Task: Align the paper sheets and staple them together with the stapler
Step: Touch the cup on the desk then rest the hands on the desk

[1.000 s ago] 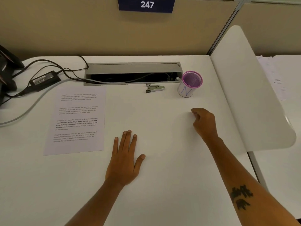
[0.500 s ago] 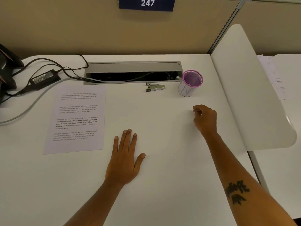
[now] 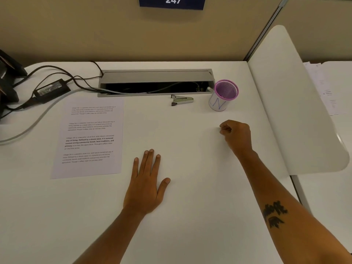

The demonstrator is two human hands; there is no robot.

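White desk point(image 3: 190, 225) fills the view. Nearest, the left hand point(image 3: 146, 185) lies flat and open, holding nothing. At two o'clock the right hand point(image 3: 236, 137) is loosely curled, empty. Printed white paper sheets point(image 3: 89, 138) lie at ten o'clock, untouched. Farther, the small silver stapler point(image 3: 182, 100) waits beside a purple mesh cup point(image 3: 223, 95) marked "N". Nothing has begun; next, gather the sheets. A sign point(image 3: 172, 2) reads "247".

Soft, even indoor light falls from above, leaving the white desk point(image 3: 190, 216) bright without glare. Shadows under the hands are faint. Straight edges bow toward the frame borders (wide-angle lens), and the printed text on the paper point(image 3: 89, 138) is slightly blurred.
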